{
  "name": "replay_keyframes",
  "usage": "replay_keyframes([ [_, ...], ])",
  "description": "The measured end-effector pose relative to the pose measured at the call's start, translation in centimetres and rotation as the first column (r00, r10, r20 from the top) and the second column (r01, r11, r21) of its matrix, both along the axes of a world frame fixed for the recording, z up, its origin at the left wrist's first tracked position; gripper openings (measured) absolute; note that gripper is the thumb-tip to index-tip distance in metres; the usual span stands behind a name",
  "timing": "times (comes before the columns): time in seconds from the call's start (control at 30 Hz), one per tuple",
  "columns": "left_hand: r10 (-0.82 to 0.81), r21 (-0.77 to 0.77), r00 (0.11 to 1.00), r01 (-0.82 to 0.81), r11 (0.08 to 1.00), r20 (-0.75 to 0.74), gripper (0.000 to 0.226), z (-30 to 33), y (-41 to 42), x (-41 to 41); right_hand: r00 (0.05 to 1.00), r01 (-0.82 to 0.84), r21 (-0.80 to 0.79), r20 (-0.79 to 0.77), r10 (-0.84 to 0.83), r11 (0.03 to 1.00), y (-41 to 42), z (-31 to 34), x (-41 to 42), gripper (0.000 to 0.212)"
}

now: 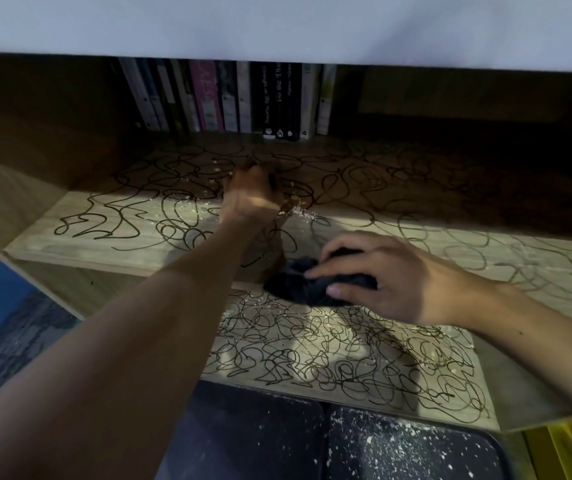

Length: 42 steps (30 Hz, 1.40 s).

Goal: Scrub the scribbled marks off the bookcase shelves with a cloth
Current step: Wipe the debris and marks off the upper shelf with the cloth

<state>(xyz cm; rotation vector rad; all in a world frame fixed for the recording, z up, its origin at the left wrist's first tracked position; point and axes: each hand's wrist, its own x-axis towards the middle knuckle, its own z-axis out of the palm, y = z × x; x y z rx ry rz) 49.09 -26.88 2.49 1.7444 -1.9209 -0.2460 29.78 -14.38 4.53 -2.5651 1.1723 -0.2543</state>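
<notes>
I see two scribbled shelves, an upper shelf (111,230) and a lower shelf (346,358). My right hand (378,275) grips one dark cloth (308,282) at the front edge of the upper shelf. My left hand (251,192) is curled in a fist farther back. One row of books (229,98) stands behind.

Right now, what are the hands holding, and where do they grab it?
The right hand grips a dark bunched-up cloth from above. The left hand looks closed; whether it holds anything cannot be told.
</notes>
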Motion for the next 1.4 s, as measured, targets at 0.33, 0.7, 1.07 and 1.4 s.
replay_keyframes([
  [0.33, 0.074, 0.040, 0.996, -0.073, 0.997, -0.039, 0.028, 1.1, -1.2, 1.8, 0.901, 0.320, 0.093, 0.278, -0.333, 0.943, -5.9, 2.7, -6.6, 0.024],
  [0.7, 0.138, 0.026, 0.968, -0.147, 0.989, 0.212, 0.028, -0.2, -4.0, 8.2, 0.625, 0.781, -0.052, 0.085, -0.776, 0.623, -19.1, -1.2, -7.0, 0.048],
  [1.07, 0.138, 0.028, 0.981, -0.143, 0.989, 0.137, 0.029, 0.3, -3.7, 7.9, 0.882, 0.469, -0.162, 0.129, -0.453, 0.868, -17.7, -0.6, 4.1, 0.036],
  [1.4, 0.136, 0.041, 0.976, -0.145, 0.989, 0.173, 0.027, 0.4, -3.4, 7.9, 0.945, 0.323, -0.114, 0.099, -0.313, 0.940, -19.0, -0.3, 6.1, 0.033],
])
